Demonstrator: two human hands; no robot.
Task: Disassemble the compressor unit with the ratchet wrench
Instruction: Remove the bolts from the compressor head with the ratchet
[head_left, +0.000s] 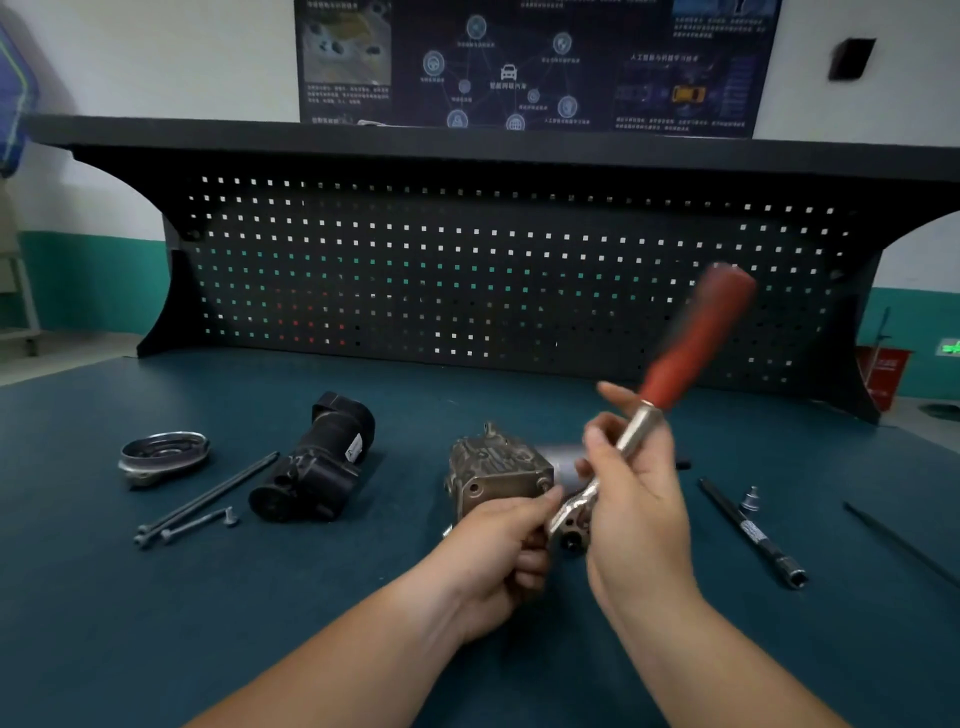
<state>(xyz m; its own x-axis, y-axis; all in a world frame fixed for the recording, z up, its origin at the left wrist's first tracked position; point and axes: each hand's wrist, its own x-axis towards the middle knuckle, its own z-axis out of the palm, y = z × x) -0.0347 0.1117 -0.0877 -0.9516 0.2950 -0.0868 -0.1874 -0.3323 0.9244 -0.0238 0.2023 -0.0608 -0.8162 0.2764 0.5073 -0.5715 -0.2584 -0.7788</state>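
Note:
The grey metal compressor body (493, 467) stands on the dark teal bench mat, centre. The ratchet wrench (691, 343) has a red handle that points up and to the right, blurred; its steel shank runs down to the head near the body's front right corner. My right hand (636, 499) grips the steel shank. My left hand (501, 551) pinches the wrench head in front of the body; what its curled fingers hold below is hidden.
A black motor housing (317, 462) lies left of centre, with long bolts (202, 499) and a round metal cover (163, 452) further left. An extension bar (753, 535), a small fitting (749, 500) and a thin rod (904, 545) lie right. A pegboard (467, 275) backs the bench.

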